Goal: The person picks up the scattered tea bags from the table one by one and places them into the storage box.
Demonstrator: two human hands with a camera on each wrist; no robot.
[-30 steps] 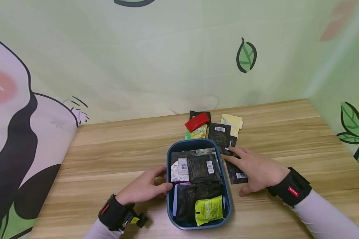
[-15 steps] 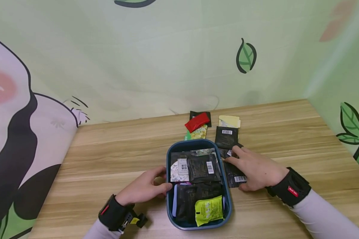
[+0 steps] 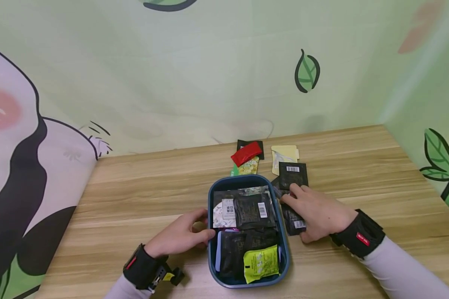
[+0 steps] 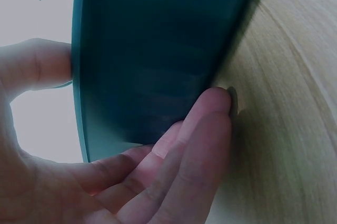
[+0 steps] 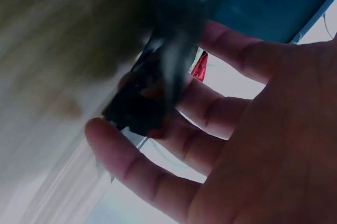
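A dark blue plastic box stands on the table, filled with black sachets and a yellow-green sachet at its near end. My left hand holds its left wall; in the left wrist view the thumb meets the rim and the fingers lie along the outer wall. To the right of the box my right hand has its fingers curled over black sachets with barcode labels. In the right wrist view a blurred dark sachet sits among those fingers.
Behind the box lie a red sachet, a yellow-green printed packet and a pale yellow packet. Another black sachet lies just beyond my right fingertips. A printed cloth backdrop rises at the table's back edge.
The loose black sachets by my right hand have shifted, the farther one rightward and toward me. The pale yellow packet has slid left. My left hand and the box stay put.
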